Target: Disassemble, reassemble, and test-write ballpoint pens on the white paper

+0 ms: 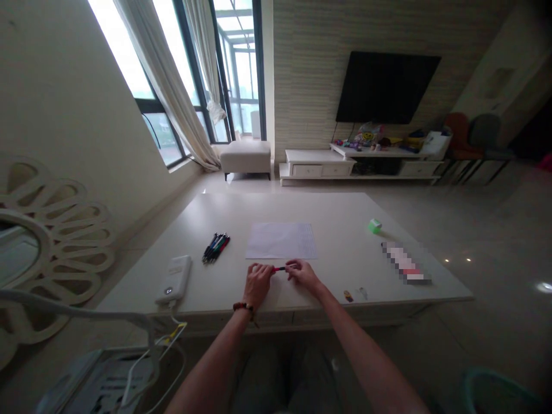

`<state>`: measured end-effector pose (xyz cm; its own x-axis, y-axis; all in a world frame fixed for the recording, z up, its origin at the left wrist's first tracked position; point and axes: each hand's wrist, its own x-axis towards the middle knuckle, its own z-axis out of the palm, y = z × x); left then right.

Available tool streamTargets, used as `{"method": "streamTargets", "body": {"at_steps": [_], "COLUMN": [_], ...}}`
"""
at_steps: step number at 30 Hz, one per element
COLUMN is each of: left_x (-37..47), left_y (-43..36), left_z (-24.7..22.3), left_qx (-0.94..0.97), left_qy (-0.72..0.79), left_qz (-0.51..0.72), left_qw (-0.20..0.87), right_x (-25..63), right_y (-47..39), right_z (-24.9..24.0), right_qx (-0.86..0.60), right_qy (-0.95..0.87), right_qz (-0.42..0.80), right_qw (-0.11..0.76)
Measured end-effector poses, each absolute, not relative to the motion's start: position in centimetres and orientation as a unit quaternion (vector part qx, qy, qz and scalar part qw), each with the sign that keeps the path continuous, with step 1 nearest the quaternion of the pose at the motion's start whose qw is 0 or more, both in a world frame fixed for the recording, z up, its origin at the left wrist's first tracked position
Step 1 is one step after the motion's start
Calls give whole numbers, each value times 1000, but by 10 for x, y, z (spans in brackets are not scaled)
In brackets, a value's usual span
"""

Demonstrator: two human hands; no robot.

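Between my two hands lies a red and black pen [279, 269], held level just in front of the near edge of a white sheet of paper [280, 240]. My left hand [259, 280] is closed around the pen's red end. At the dark end, the fingers of my right hand [301, 272] pinch it. Some of the pen is hidden by my fingers. A bunch of several pens [216, 248] rests on the table to the left of the paper.
On the white table [340, 230] stand a white power strip [175, 279] with a cable at left and a green item [375, 226] at right. A blurred-out object [404, 263] lies near the right edge. Two small items [348, 296] sit by the front edge.
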<state>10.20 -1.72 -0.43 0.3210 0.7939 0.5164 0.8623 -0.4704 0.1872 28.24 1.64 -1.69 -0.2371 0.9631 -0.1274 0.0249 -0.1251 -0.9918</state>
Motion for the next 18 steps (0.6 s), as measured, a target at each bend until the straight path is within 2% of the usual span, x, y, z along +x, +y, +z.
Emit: {"method": "streamTargets", "body": {"at_steps": [3,8,15,18], "left_x": [103,104,103,103], "left_y": [-18,-19,-19,-19], "left_z": [-4,-3,-3,-4], "left_qx": [-808,-807,-805,-807], "left_qy": [-516,-519,-515,-513], "left_qz": [-279,-278,-287,-286], "left_qw": [55,51,62,64], "right_x": [280,278,277,278], "right_y": [17,17,17,18], "right_z": [-21,-26,-26,-27], "right_qx": [-488,-461,-484,-474], "right_qy": [-513,-520,-529,-507], "right_qz": [585,558,548,584], "right_qw": [396,454,431,421]}}
